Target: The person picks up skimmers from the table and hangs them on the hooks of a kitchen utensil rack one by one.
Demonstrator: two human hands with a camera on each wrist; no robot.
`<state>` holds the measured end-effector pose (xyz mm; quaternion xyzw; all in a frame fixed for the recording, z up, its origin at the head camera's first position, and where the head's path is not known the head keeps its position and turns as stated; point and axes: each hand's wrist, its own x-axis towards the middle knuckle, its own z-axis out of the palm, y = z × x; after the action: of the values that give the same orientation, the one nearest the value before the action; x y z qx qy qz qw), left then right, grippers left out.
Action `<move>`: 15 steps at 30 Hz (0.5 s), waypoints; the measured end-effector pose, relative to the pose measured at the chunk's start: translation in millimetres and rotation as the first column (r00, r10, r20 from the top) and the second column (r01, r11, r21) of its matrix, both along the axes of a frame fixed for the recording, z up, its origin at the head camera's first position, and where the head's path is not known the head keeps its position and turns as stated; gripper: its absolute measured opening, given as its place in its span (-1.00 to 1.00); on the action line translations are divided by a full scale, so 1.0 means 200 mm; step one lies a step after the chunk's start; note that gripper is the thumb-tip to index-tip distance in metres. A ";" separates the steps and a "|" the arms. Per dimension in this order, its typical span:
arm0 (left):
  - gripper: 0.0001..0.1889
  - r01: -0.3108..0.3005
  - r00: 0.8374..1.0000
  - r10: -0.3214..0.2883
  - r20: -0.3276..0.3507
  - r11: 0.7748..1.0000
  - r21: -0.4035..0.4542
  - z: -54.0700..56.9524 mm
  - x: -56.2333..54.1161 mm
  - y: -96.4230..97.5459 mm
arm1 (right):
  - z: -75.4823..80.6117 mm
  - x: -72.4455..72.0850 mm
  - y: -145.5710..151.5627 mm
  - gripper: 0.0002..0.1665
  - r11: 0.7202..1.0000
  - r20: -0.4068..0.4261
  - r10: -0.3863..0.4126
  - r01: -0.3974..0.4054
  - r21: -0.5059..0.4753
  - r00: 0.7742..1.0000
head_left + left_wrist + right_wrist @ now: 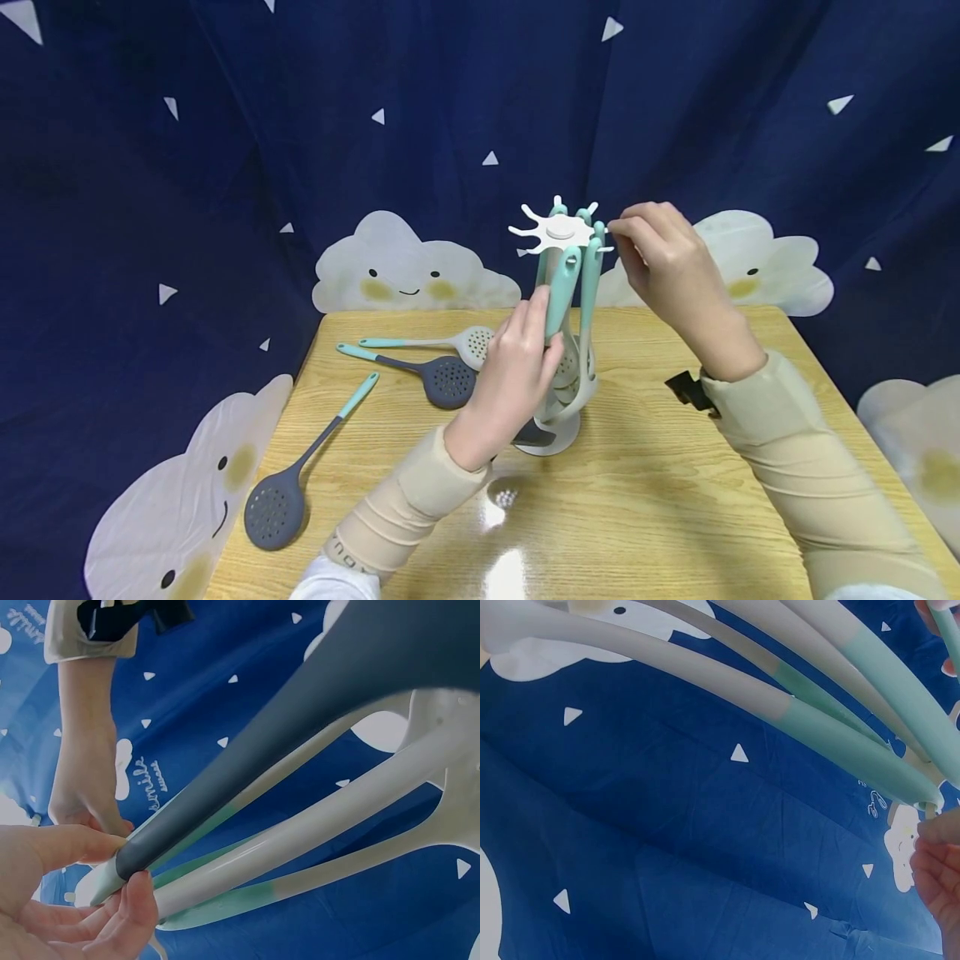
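Note:
A white rotating-style utensil rack (538, 235) with curved prongs stands upright, several mint-handled utensils hanging around its post. My left hand (504, 375) pinches a dark grey utensil (247, 757) between thumb and fingers, where its mint handle (562, 292) meets the dark shaft. That handle's holed top end overlaps a front prong in the head view. The utensil's dark head (534, 433) is partly hidden behind the left hand. At the rack's right, my right hand (663, 250) pinches a prong tip, just beyond the end of a hanging mint handle (855, 754).
Left on the wooden table (637, 533) lie a pale skimmer (474, 346), a dark skimmer (450, 383) and another dark skimmer (274, 510) nearer the front. The rack's round base (567, 437) rests on the table. A dark blue curtain (450, 67) with clouds hangs behind.

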<state>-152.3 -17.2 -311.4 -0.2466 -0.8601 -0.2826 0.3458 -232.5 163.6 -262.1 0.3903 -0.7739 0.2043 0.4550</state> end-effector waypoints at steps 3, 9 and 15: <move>-0.53 0.002 1.000 -0.003 0.010 1.000 0.010 0.00 -0.01 0.01 | 0.00 0.00 0.00 -0.82 1.000 0.003 -0.002 0.002 0.001 1.000; -0.53 -0.006 1.000 0.005 0.024 1.000 0.026 -0.02 -0.02 0.02 | 0.00 0.00 0.00 -0.83 1.000 0.004 -0.001 0.001 -0.003 1.000; -0.53 -0.024 1.000 0.024 0.002 0.999 0.041 -0.04 -0.04 0.05 | -0.01 0.00 0.00 -0.83 1.000 0.001 0.000 0.000 -0.006 1.000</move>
<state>-160.0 -7.8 -318.7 -0.2289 -0.8572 -0.2964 0.3535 -232.4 163.2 -263.1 0.3888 -0.7736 0.2068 0.4557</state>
